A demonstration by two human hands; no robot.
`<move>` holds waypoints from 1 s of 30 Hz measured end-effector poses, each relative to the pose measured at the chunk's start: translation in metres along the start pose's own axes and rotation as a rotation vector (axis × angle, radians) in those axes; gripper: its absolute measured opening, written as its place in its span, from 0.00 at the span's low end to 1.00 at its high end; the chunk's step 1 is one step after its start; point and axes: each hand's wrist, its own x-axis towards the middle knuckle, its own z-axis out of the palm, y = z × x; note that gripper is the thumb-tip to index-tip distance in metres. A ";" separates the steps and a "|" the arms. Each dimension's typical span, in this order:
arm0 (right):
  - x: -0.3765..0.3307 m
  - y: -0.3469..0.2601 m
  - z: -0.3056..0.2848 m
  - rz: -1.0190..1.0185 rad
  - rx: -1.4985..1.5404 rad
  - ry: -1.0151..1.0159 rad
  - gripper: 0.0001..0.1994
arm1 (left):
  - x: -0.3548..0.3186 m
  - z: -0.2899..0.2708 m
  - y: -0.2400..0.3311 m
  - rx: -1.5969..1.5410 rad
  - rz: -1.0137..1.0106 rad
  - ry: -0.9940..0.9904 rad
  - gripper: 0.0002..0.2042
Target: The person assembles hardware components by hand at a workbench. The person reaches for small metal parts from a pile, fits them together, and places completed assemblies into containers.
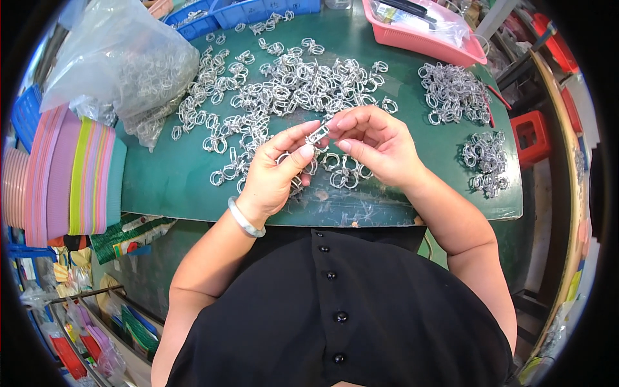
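Over the near middle of the table, my left hand [276,166] pinches a small silvery ring-shaped metal clip [317,135] between thumb and fingers. My right hand [382,145] is curled in from the other side, its fingertips on the far end of the same clip. Exactly how its fingertips grip is partly hidden. A broad heap of similar metal clips [303,84] spreads over the green table [167,184] beyond my hands. A few loose clips [345,171] lie just under my fingers.
At the right are two smaller piles, one of clips [454,93] and a nearer one [485,161]. A pink basket [422,45] and blue trays [264,9] stand at the back. A clear bag [122,64] and stacked coloured baskets [71,174] fill the left; a red stool [530,138] is right.
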 end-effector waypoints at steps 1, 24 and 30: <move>0.000 -0.001 0.000 -0.005 0.000 0.002 0.10 | 0.001 -0.001 0.000 -0.122 -0.049 -0.032 0.17; 0.000 -0.005 0.002 -0.229 -0.423 -0.056 0.10 | 0.017 -0.083 0.173 -0.495 0.327 0.020 0.10; 0.004 -0.005 -0.001 -0.234 -0.560 -0.045 0.08 | 0.076 -0.169 0.318 0.708 1.000 0.640 0.11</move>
